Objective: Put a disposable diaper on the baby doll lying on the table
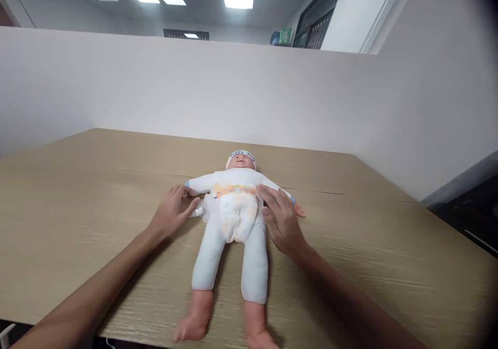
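Observation:
A baby doll (233,235) in a white suit and cap lies on its back on the wooden table (97,204), head away from me. A white diaper (235,211) with an orange-patterned band is wrapped round its waist. My left hand (173,211) lies at the doll's left side, fingers pinched on the diaper's white side tab. My right hand (282,222) rests flat on the diaper's other side, fingers stretched toward the waistband.
A white partition wall (194,89) runs along the table's far edge and right side. A dark surface (470,209) lies beyond the table's right edge. Bare tabletop stretches to the left and right of the doll.

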`<state>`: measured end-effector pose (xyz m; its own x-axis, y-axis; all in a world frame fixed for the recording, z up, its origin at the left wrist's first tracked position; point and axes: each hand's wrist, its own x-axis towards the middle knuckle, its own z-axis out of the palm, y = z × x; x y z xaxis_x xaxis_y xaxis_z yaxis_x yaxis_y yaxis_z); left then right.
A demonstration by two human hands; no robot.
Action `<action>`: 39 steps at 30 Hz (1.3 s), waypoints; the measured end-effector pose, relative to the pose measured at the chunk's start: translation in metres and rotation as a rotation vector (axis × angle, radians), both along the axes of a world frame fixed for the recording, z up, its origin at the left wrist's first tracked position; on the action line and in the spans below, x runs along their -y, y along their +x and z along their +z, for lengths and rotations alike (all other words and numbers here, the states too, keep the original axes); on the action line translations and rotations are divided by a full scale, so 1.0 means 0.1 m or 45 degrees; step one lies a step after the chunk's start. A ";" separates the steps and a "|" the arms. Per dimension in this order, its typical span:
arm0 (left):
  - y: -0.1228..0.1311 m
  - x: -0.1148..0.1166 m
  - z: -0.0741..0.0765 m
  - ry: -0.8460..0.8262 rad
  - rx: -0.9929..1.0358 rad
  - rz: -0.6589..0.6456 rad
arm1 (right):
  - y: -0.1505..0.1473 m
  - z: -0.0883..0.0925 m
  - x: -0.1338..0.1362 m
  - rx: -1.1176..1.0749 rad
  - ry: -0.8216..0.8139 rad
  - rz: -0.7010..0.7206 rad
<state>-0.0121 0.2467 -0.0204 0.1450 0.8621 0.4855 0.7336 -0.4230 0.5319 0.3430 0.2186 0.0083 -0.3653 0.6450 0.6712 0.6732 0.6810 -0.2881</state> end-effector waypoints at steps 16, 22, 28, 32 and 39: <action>0.00 0.00 0.03 -0.557 0.079 0.029 | -0.94 0.74 -0.75 0.516 -0.316 0.581; 0.11 0.00 0.26 -0.606 0.664 -0.190 | -0.96 0.73 -0.70 0.515 -0.386 0.660; 0.41 -0.09 0.48 -0.526 0.770 -0.245 | -1.01 0.65 -0.73 0.524 -0.341 0.667; 0.57 -0.15 0.50 -0.489 0.862 -0.304 | -0.94 0.68 -0.65 0.413 -0.148 0.533; 0.78 -0.21 0.52 -0.456 0.873 -0.270 | -0.74 0.68 -0.63 -0.090 -0.298 0.114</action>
